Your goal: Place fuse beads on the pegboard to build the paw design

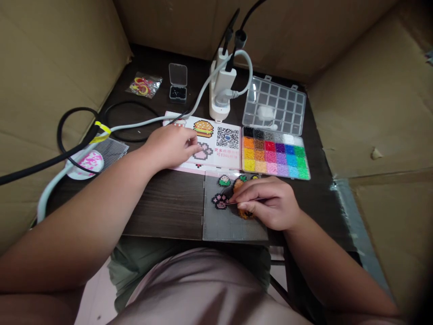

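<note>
My right hand point(270, 203) is closed on thin tweezers point(241, 201), whose tips are at a pink and black bead paw point(221, 201) on a clear pegboard point(216, 230). Other bead figures share the board, some partly hidden by the hand. My left hand point(172, 145) rests on the printed pattern sheet point(219, 158), beside its pink paw picture, fingers curled with thumb near index; whether anything is between them is hidden. Behind the board, at the right, sits a compartment box of coloured beads point(275, 155) with its clear lid point(275, 101) open.
A white power strip point(219, 97) with plugs stands behind the sheet. Black and white cables point(135, 123) cross the left side. A small box of black beads point(177, 92), a bag of colourful items point(144, 85) and a round pink-white dish point(88, 163) lie around. Cardboard walls point(358, 104) enclose the table.
</note>
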Demonstrator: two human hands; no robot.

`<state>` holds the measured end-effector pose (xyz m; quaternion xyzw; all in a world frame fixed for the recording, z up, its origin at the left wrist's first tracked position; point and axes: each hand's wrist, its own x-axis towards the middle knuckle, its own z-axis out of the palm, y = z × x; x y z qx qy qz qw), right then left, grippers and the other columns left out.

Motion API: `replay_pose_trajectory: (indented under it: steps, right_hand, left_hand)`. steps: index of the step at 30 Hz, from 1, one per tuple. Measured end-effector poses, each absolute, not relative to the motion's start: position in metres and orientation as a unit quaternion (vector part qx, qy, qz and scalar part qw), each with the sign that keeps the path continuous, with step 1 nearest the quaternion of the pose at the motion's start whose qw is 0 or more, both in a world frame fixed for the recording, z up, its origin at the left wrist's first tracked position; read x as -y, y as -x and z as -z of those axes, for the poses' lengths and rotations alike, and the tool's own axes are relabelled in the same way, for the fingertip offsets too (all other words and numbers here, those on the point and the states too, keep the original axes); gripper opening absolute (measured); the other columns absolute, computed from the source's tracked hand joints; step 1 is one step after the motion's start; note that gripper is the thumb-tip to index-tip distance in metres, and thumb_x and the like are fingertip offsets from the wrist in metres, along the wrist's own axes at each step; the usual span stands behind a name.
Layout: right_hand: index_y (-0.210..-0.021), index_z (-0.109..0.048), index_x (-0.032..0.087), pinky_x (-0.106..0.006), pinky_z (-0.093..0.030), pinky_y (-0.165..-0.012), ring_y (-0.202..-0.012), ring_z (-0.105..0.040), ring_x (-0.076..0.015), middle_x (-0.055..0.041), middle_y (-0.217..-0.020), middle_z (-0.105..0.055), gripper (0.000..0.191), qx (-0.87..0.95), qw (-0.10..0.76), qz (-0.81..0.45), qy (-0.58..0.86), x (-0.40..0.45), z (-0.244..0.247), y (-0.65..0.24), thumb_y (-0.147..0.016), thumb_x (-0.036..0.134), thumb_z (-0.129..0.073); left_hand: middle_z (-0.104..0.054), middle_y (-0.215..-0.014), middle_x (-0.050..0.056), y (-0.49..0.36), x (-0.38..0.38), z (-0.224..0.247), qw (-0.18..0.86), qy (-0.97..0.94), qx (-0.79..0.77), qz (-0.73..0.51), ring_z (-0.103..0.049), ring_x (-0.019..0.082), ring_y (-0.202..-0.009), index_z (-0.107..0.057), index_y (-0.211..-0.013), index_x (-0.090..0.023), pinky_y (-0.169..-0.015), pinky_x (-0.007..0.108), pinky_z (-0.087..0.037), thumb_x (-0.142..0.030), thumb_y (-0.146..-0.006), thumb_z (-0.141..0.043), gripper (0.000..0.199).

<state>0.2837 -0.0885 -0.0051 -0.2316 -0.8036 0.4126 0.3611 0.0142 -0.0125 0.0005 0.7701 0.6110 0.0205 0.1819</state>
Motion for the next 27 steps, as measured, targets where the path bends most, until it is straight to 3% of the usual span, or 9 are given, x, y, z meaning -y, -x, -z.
replay_pose_trajectory:
  steps: [27]
  right_hand:
    - [-0.087,-0.080,0.015,-0.027,-0.067,-0.078,-0.078,-0.083,-0.0188,-0.0129,-0.084,-0.085,0.008,0.805,0.350,-0.419,0.231,0.0876,0.0085,-0.2844,-0.095,0.016,-0.078]
  left_hand:
    - [-0.076,-0.085,0.006,-0.0136,0.0119,0.0023,0.172,-0.771,-0.613,-0.021,-0.067,0.024,-0.083,-0.079,-0.095,-0.025,-0.071,0.036,-0.039,-0.051,-0.095,-0.061,0.032]
